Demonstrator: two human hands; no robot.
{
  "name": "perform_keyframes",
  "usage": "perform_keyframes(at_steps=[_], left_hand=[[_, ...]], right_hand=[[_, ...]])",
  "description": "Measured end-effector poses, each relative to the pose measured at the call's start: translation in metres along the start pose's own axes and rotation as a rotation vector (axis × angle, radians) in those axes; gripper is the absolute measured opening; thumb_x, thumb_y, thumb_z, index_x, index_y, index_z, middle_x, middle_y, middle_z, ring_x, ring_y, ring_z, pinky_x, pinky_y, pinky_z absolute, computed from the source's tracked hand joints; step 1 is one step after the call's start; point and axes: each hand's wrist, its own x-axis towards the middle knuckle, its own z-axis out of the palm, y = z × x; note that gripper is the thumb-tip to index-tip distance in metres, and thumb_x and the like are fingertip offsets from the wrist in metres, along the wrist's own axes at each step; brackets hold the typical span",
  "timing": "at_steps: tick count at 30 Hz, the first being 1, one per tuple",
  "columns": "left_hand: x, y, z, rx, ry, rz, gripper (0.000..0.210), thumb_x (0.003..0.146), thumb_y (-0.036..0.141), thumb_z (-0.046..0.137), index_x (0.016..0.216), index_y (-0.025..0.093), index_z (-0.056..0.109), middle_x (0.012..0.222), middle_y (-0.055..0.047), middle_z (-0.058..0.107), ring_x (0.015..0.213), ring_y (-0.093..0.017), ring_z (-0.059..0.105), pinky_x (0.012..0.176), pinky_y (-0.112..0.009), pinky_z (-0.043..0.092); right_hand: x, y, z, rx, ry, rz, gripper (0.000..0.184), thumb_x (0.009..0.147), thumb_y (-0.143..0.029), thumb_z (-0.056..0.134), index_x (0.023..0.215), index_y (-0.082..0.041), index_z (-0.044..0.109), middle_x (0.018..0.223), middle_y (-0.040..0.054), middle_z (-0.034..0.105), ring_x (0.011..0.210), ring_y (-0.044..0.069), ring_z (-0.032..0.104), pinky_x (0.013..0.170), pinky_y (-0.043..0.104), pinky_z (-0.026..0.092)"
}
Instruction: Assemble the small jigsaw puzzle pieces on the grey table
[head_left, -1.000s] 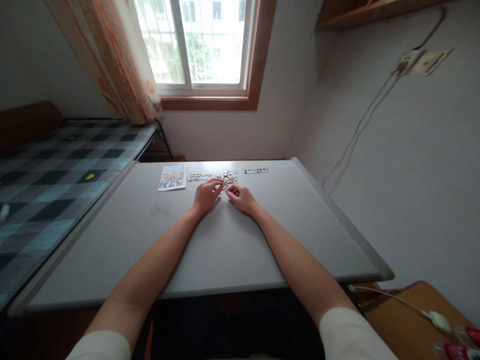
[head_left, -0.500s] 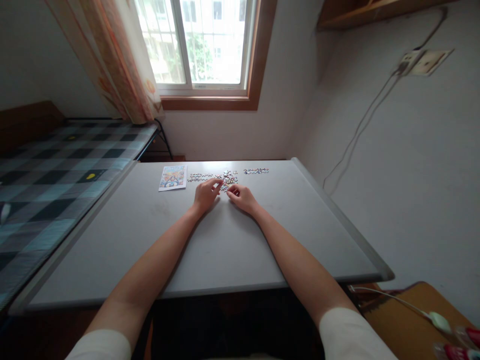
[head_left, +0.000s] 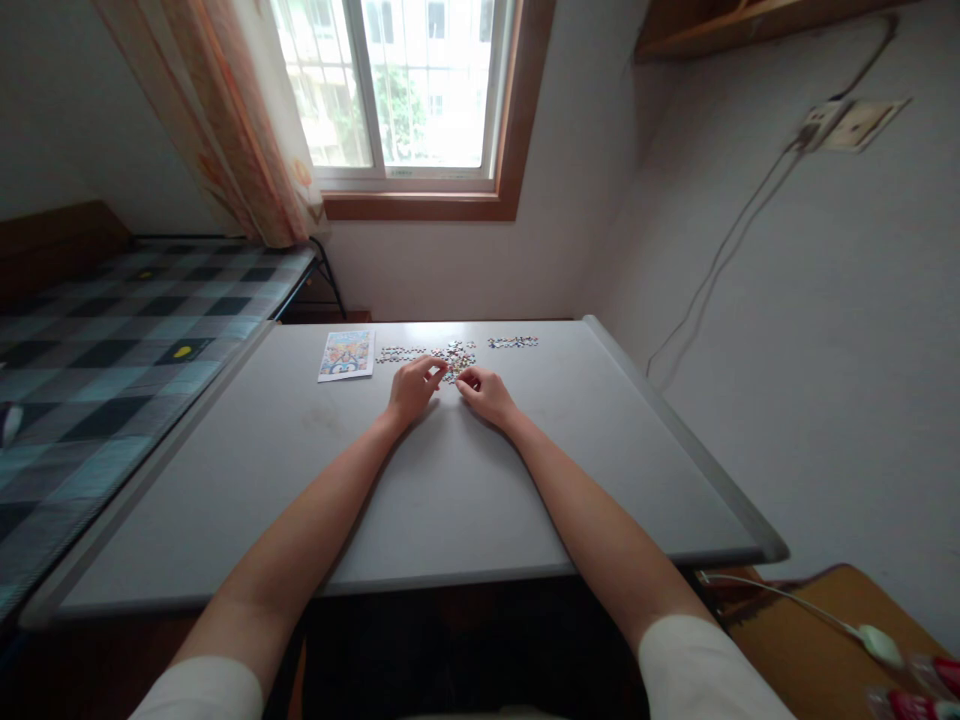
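A pile of small multicoloured jigsaw puzzle pieces (head_left: 459,358) lies on the grey-white table (head_left: 450,490), partly covered by my fingers. My left hand (head_left: 414,388) rests at the pile's left front, thumb and forefinger pinched together; what is between them is too small to make out. At the right front edge of the pile, my right hand (head_left: 486,394) has its fingers curled in and closed, their tips at the pieces. Left of the pile are rows of puzzle pieces (head_left: 400,354), and another group of pieces (head_left: 514,342) sits to the right. A printed picture sheet (head_left: 346,356) lies farther left.
A bed with a checked cover (head_left: 150,340) stands along the left side. Beyond the table are a window (head_left: 420,90) and a curtain (head_left: 247,130). A wooden stool or chair (head_left: 832,610) with a white charger (head_left: 879,645) is at the lower right.
My right hand has shifted very slightly at the edge of the pile. The left hand and the laid-out pieces look the same.
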Motion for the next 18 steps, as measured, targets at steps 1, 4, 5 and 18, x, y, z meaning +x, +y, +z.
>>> perform_keyframes(at_steps=[1, 4, 5, 18], left_hand=[[-0.0001, 0.0003, -0.0003, 0.009, 0.007, 0.0, 0.016, 0.086, 0.034, 0.056, 0.085, 0.021, 0.066, 0.088, 0.001, 0.068, 0.055, -0.007, 0.061, 0.057, -0.02, 0.045], [-0.0004, 0.0015, -0.0015, 0.052, 0.03, -0.008, 0.015, 0.087, 0.033, 0.055, 0.084, 0.022, 0.066, 0.088, 0.001, 0.069, 0.055, -0.007, 0.06, 0.057, -0.02, 0.044], [-0.0004, 0.0019, -0.0018, 0.066, 0.035, -0.012, 0.015, 0.087, 0.032, 0.055, 0.084, 0.022, 0.066, 0.088, 0.002, 0.069, 0.055, -0.007, 0.06, 0.057, -0.021, 0.044], [-0.0005, 0.0036, -0.0025, 0.104, 0.033, -0.006, 0.014, 0.086, 0.031, 0.056, 0.085, 0.023, 0.066, 0.09, 0.001, 0.068, 0.056, -0.008, 0.058, 0.058, -0.021, 0.044]], right_hand=[[0.0002, 0.0002, 0.0, -0.003, 0.014, 0.002, 0.012, 0.077, -0.025, 0.053, 0.076, -0.017, 0.062, 0.073, 0.0018, 0.064, 0.067, 0.013, 0.057, 0.067, 0.025, 0.044], [0.0005, 0.0004, -0.0004, 0.013, 0.064, 0.028, 0.013, 0.077, -0.026, 0.053, 0.078, -0.017, 0.063, 0.073, 0.002, 0.064, 0.066, 0.013, 0.056, 0.067, 0.026, 0.045], [0.0006, 0.0002, -0.0006, 0.027, 0.079, 0.04, 0.014, 0.077, -0.026, 0.053, 0.081, -0.017, 0.063, 0.073, 0.0018, 0.064, 0.065, 0.012, 0.056, 0.066, 0.026, 0.046], [0.0016, 0.0022, 0.0004, 0.128, 0.095, 0.058, 0.028, 0.077, -0.028, 0.052, 0.099, -0.016, 0.064, 0.078, 0.0027, 0.062, 0.061, 0.011, 0.054, 0.06, 0.024, 0.046]])
